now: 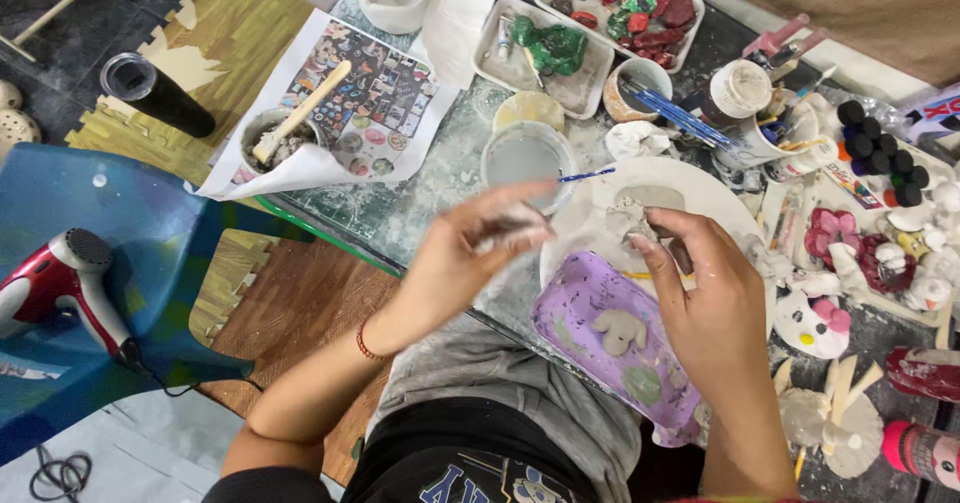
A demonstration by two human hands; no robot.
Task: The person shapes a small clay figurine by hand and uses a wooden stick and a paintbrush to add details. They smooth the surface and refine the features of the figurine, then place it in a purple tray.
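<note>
My left hand (pixel 470 253) is blurred, its fingers closed around a thin tool whose blue handle (pixel 588 174) sticks out toward a clear cup of cloudy water (pixel 527 158). My right hand (pixel 705 288) pinches a small lump of grey clay (pixel 633 213) above a white plate (pixel 700 191). Below both hands lies a purple tray (pixel 580 298) with a flat grey clay shape (pixel 620 331) on it.
A bowl with a wooden stick (pixel 290 133) stands on a printed sheet at the left. Trays of painted figures (pixel 620 3), paint pots (pixel 880 148), brushes in a cup (pixel 665 108) and white figurines (pixel 815 323) crowd the right. A red hair dryer (pixel 65 283) lies on a blue chair.
</note>
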